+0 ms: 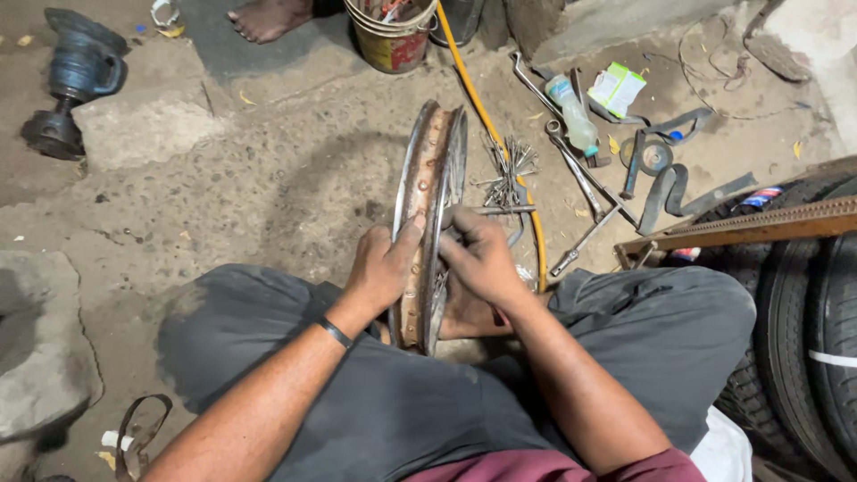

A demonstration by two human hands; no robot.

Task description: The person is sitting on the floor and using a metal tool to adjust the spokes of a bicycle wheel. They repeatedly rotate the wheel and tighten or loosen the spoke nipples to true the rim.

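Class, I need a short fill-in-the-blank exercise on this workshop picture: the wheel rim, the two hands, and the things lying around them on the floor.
1. The left hand grips a rusty wheel ____ standing upright between the person's knees.
2. The loose spokes lie on the floor beside a ____ hose.
3. A clear plastic ____ lies among the wrenches.
4. Stacked black ____ fill the right edge.

Missing words: rim; yellow; bottle; tyres

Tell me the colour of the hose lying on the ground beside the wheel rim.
Yellow hose, clearest in the head view.

left hand (382, 266) grips rusty wheel rim (427, 192) upright between knees | right hand (479, 256) fingers at rim's side | spokes (509, 170) on floor beside
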